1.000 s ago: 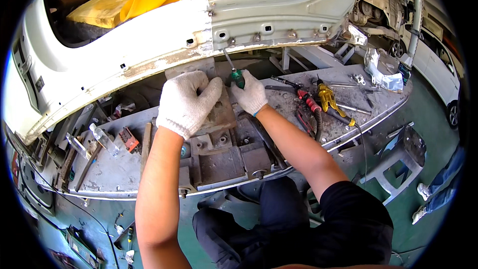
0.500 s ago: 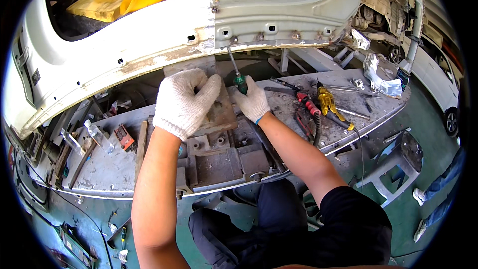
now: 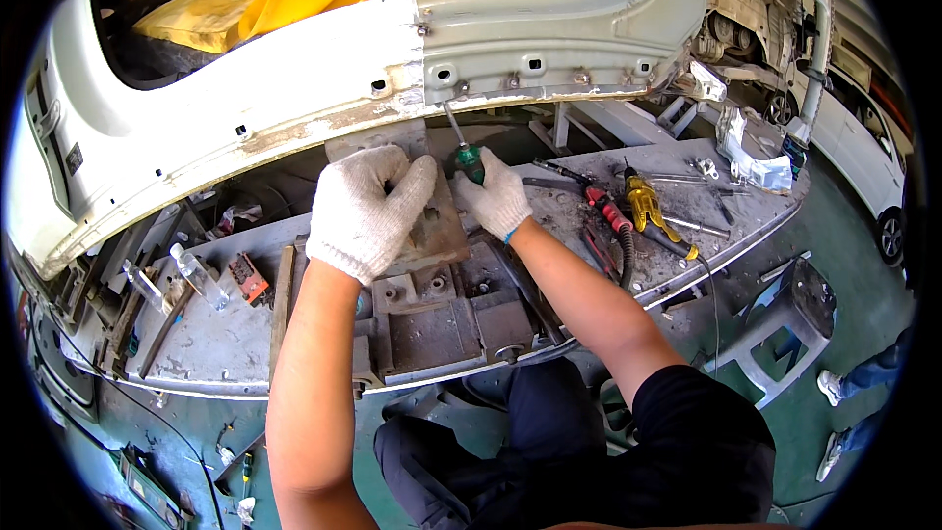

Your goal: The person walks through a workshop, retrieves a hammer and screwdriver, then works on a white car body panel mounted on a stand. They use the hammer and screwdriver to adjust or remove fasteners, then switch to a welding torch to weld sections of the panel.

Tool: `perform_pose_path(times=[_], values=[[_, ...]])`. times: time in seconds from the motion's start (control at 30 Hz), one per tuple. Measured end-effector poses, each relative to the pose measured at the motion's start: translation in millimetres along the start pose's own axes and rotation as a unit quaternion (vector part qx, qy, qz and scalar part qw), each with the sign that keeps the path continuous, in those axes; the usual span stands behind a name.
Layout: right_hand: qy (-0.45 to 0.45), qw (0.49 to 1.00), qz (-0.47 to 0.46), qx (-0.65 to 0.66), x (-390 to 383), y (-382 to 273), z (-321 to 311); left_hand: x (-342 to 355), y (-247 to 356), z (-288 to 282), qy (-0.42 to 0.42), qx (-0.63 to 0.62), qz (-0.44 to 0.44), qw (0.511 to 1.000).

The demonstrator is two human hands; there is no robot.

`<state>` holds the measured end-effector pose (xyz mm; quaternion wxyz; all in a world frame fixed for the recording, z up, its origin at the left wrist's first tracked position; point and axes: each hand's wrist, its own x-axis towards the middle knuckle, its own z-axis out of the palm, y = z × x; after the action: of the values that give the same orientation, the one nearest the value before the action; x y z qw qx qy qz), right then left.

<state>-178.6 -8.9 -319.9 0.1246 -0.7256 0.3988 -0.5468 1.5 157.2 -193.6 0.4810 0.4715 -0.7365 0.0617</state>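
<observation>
White knit gloves cover both of my hands. My right hand (image 3: pixel 496 198) grips a screwdriver (image 3: pixel 469 163) by its green handle. The shaft slants up and left, its tip at the lower edge of the car body's sill (image 3: pixel 491 88), near the seam between the white and grey-green sections. Left of the screwdriver, my left hand (image 3: pixel 368 211) is closed, thumb and fingers bent together above a flat metal plate (image 3: pixel 442 221). Whatever it may hold is hidden by the glove. Below the plate sits a heavy metal clamp block (image 3: pixel 427 334).
A grey metal bench (image 3: pixel 211 353) runs under the sill. On its right lie a yellow power tool (image 3: pixel 643 201), a red-handled tool (image 3: pixel 610 211) and loose metal parts. Clear bottles (image 3: pixel 199 275) lie on the left. A grey stool (image 3: pixel 785 324) and another person's legs (image 3: pixel 863 383) are at right.
The screwdriver leans slightly more to the left, and its tip sits a little further left along the sill edge. Both hands keep their hold; the whole view has shifted slightly.
</observation>
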Motion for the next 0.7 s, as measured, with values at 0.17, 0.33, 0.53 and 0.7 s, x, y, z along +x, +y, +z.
perform_pose_path(times=[0.17, 0.33, 0.53, 0.7], values=[[0.009, 1.000, -0.004, 0.017, 1.7, 1.2, 6.9, -0.6, -0.9, 0.2, -0.005, -0.010, -0.005, 1.000], [0.039, 0.999, -0.025, 0.017, 5.4, 5.9, 14.6, -0.6, 0.4, 0.8, -0.005, -0.027, -0.009, 1.000], [0.095, 0.991, -0.083, -0.042, 20.2, 17.9, 22.1, 0.4, 5.0, 2.4, 0.010, 0.010, 0.020, 1.000], [0.062, 0.997, -0.043, -0.024, 7.1, 13.6, 19.0, -1.5, -2.3, 5.9, 0.017, -0.016, 0.019, 1.000]])
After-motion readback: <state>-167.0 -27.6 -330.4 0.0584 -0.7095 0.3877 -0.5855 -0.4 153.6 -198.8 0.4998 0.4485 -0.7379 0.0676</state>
